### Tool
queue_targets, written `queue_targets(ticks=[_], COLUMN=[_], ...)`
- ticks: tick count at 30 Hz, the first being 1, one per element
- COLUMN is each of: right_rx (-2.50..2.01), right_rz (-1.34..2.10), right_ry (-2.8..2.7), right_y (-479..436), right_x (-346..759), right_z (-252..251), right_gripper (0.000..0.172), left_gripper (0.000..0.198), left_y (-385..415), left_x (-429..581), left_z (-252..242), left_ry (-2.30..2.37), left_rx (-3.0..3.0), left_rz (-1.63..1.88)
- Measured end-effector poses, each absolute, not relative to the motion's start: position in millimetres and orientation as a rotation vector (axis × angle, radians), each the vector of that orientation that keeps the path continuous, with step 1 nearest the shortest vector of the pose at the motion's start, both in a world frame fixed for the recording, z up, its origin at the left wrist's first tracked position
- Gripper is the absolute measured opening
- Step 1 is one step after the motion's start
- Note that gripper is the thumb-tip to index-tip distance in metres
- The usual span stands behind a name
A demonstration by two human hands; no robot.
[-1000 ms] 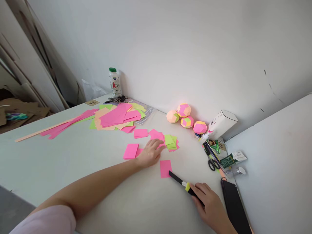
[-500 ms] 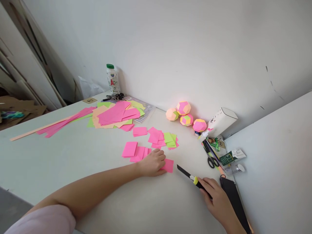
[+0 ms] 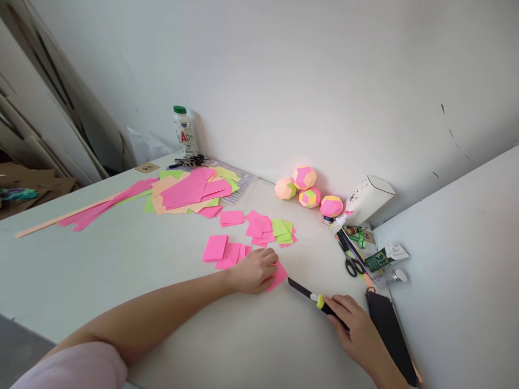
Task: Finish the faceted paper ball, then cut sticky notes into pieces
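My left hand (image 3: 257,269) is closed on a pink paper square (image 3: 279,277), its fingers curled over the left part and hiding it. One corner of the square points right. In my right hand (image 3: 349,327) is a utility knife (image 3: 320,300) with a black and yellow-green handle. Its long dark blade reaches left, the tip close to the paper's right corner; whether they touch I cannot tell. Just left of my left hand lie stacked pink paper pieces (image 3: 215,248). Beyond it are more pink squares (image 3: 256,223) and green squares (image 3: 283,230).
A heap of coloured paper (image 3: 188,189), long paper strips (image 3: 105,204) and a white bottle (image 3: 185,132) lie or stand at the back left. Several paper balls (image 3: 304,178) sit by the wall. At right are scissors (image 3: 354,267), a white box (image 3: 371,199) and a black case (image 3: 390,329).
The pink square under my left hand has turned so that a corner points right. My right hand has brought the knife slightly left, its tip nearer to the paper.
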State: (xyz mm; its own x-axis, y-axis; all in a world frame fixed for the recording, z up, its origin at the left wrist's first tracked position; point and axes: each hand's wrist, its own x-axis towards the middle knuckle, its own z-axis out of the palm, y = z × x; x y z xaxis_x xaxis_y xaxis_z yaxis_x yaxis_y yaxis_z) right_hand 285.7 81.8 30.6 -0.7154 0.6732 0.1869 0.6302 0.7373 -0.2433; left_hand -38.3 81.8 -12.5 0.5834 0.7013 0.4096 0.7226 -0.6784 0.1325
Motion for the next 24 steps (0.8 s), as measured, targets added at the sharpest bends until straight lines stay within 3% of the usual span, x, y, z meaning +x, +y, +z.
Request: queue_targets(ticks=[4, 11, 16, 24], right_rx=[-1.012, -0.961, -0.939, -0.944], right_rz=[0.333, 0.425, 0.401, 0.426], right_ry=[-2.696, -2.719, -2.729, -2.773], right_y=[79, 74, 71, 71], right_x=[284, 277, 272, 272], right_z=[32, 37, 40, 39], right_gripper=[0.036, 0.038, 0.037, 0.037], left_gripper=[0.019, 0.017, 0.021, 0.019], left_y=[79, 80, 82, 81], left_x=[-39, -36, -35, -36], left_z=[-6, -14, -19, -18], left_ry=[-1.017, -1.505, -1.329, -1.296], left_rx=[-2.957, -2.712, -2.763, -2.842], left_rz=[-0.736, -0.637, -0.822, -0.781])
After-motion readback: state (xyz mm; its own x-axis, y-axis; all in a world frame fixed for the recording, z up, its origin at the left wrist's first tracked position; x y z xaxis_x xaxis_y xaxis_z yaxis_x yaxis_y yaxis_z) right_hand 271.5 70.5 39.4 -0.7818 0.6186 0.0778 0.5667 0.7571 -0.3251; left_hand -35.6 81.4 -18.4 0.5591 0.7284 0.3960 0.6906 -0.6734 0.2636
